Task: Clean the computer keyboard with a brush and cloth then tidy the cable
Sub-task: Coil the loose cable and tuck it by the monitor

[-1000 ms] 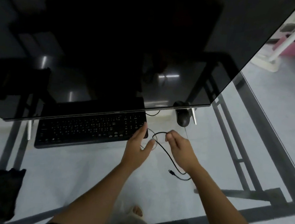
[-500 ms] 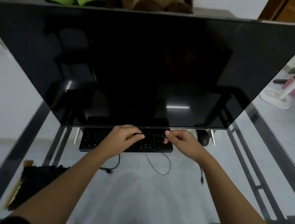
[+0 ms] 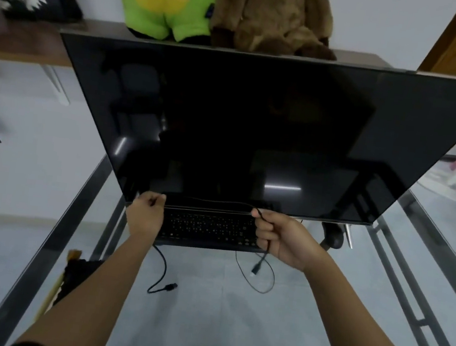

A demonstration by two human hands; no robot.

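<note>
A black keyboard [image 3: 206,228] lies on the glass table under the lower edge of a large dark monitor [image 3: 254,130]. A thin black cable [image 3: 212,200] is stretched level above the keyboard's far edge between my two hands. My left hand [image 3: 146,214] pinches it at the keyboard's left end. My right hand [image 3: 276,235] grips it at the right end, and a plug end [image 3: 256,268] hangs below that fist. Another cable tail with a plug [image 3: 169,287] lies on the glass below my left forearm. A dark cloth [image 3: 79,272] sits at the table's left edge.
A black mouse [image 3: 334,236] sits right of the keyboard beside a monitor foot. The glass table [image 3: 203,326] has a dark metal frame. Two plush toys [image 3: 225,7] stand on a shelf behind the monitor. A white fan base [image 3: 447,183] is on the floor at right.
My hands have moved apart from the keyboard's middle to its two ends, pulling the cable taut between them. The view has tilted up, bringing the shelf and plush toys into sight.
</note>
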